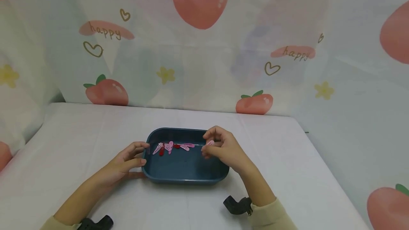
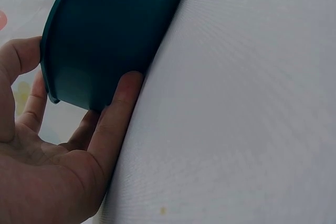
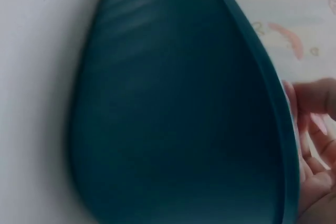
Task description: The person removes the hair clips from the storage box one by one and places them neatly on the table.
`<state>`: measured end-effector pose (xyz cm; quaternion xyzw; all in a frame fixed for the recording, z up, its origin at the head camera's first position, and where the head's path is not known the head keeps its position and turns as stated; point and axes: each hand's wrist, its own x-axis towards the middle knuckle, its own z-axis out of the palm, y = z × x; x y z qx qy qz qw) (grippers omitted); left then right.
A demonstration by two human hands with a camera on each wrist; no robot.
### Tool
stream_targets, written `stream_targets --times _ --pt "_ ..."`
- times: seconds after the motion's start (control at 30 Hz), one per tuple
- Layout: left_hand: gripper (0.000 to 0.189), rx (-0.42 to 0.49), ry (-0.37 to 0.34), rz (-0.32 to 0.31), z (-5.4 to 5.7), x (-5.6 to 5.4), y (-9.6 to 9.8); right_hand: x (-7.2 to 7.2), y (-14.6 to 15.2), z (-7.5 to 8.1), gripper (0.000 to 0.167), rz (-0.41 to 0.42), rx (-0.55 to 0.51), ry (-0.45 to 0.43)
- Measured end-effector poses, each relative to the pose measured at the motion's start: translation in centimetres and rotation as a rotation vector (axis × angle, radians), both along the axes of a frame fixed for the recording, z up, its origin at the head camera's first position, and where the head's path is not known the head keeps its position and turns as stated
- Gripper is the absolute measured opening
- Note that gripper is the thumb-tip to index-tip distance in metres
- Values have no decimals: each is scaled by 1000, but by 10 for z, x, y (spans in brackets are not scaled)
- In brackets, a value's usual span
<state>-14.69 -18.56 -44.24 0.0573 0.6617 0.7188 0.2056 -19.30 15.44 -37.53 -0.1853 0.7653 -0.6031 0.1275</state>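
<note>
A dark blue rectangular tray [image 1: 185, 179] sits on the white-covered table. Along its far inner side lies a row of small pink and red hair clips [image 1: 168, 147]. My left hand [image 1: 123, 162] holds the tray's left end, fingertips at the rim; in the left wrist view its fingers [image 2: 113, 119] spread against the outer wall. Over the right end of the tray, my right hand [image 1: 223, 148] pinches a pink hair clip [image 1: 210, 143] between thumb and fingers. In the right wrist view the tray's wall hides part of that hand.
White cloth [image 1: 179, 208] covers the table around the tray. Behind it hangs a printed backdrop [image 1: 198, 66] with peaches, hearts and lettering. A black wrist device [image 1: 238, 205] is worn at the right sleeve and another [image 1: 96, 223] at the left.
</note>
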Motion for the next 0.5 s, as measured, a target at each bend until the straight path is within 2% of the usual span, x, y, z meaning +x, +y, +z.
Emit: stream_targets --times 0.27,0.5 --pt "52 4 4 -7 0 0 0 -6 12 4 19 -32 30 2" --pt "51 -3 10 -15 0 -1 0 -11 25 2 32 18 43 -9"
